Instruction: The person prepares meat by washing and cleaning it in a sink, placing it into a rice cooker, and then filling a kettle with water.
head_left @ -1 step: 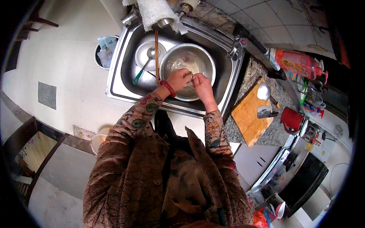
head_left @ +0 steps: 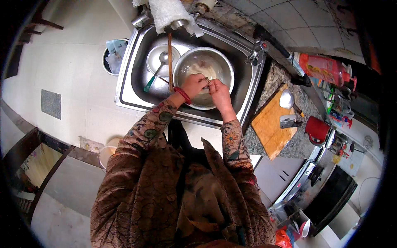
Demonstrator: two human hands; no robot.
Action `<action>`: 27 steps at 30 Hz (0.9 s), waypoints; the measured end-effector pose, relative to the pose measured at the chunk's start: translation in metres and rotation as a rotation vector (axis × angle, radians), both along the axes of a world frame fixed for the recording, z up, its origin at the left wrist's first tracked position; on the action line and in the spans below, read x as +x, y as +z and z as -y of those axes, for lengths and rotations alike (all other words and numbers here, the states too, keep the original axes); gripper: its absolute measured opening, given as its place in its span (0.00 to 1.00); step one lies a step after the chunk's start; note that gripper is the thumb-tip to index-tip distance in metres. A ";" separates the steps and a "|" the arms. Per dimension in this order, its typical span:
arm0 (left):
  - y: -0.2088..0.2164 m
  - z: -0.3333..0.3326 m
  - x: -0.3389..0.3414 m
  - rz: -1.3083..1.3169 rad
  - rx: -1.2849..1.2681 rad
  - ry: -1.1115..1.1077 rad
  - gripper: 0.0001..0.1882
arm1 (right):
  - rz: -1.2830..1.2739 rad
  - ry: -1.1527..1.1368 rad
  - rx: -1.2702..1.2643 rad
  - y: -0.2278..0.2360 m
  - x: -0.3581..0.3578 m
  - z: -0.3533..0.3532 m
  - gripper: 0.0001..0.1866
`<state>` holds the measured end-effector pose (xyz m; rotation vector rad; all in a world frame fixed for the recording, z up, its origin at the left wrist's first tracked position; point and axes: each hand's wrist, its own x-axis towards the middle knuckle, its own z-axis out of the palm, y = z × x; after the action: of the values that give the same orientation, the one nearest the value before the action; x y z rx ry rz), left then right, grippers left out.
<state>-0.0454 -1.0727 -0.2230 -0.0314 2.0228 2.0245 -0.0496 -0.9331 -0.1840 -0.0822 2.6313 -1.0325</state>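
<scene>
Over a steel bowl (head_left: 226, 68) in the sink, my two hands meet with their fingers pinched close together. My left hand (head_left: 194, 86), with a red bracelet at the wrist, grips a small, darkish thing too tiny to name. Right beside it, my right hand (head_left: 220, 91) is closed at the same spot, its fingertips almost touching the left's. Cloudy water and pale pieces show inside the bowl. To its left lies a white plate (head_left: 153, 62) bearing a green-handled spoon (head_left: 155, 77). A pair of wooden chopsticks (head_left: 170, 58) stretches between plate and bowl.
The sink (head_left: 124, 89) has a towel-wrapped faucet (head_left: 167, 14) at its far side. On the right counter are a wooden cutting board (head_left: 269, 128), a ladle (head_left: 286, 99), a cleaver (head_left: 288, 121) and a red pot (head_left: 317, 129). A bin (head_left: 108, 62) stands left of the sink.
</scene>
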 end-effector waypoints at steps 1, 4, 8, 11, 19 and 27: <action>0.003 0.002 -0.002 0.141 0.036 -0.018 0.09 | -0.021 0.006 -0.001 -0.001 0.001 0.000 0.09; 0.002 0.004 -0.002 0.103 0.034 -0.068 0.08 | -0.014 -0.011 -0.028 -0.003 0.004 -0.001 0.08; -0.011 0.008 0.006 0.355 0.344 -0.155 0.07 | 0.073 -0.092 -0.067 0.010 0.002 0.000 0.08; -0.005 0.010 0.006 0.401 0.372 -0.164 0.07 | 0.043 -0.086 -0.068 0.011 0.004 -0.001 0.08; -0.002 -0.004 0.007 -0.076 -0.086 -0.062 0.05 | -0.034 -0.083 -0.011 0.016 0.008 0.003 0.07; -0.002 0.005 0.009 0.495 0.418 -0.073 0.05 | -0.215 -0.055 0.070 0.004 0.009 0.000 0.07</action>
<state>-0.0360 -1.0773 -0.2245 -0.3318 1.2710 2.0918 -0.0411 -0.9336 -0.1796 -0.1108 2.8758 -0.9986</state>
